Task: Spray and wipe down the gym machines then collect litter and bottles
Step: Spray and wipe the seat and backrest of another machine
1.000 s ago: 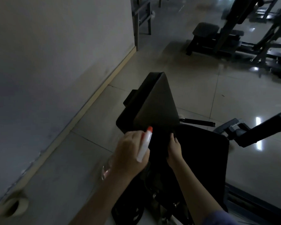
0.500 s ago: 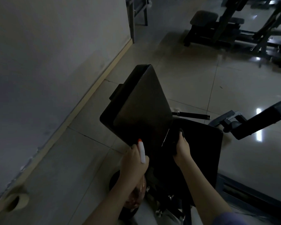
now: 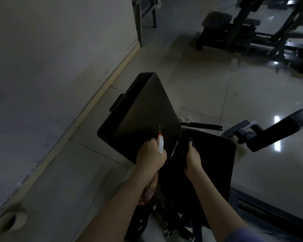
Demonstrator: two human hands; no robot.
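Our left hand (image 3: 150, 155) curls round the spray bottle (image 3: 160, 144) by the back pad (image 3: 143, 112). Our right hand (image 3: 192, 158) clutches a dark cloth (image 3: 187, 145) at the seat pad's (image 3: 215, 165) edge.

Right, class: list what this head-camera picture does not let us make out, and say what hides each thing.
Spray bottle: head view; left hand and wrist cover most of its body, label unseen.
Right hand: curled on something dark against the black seat pad; dim light hides whether it is a cloth.
Far gym machines: blurred, cut off by the top edge.
Round thing by the wall: too dim to identify.
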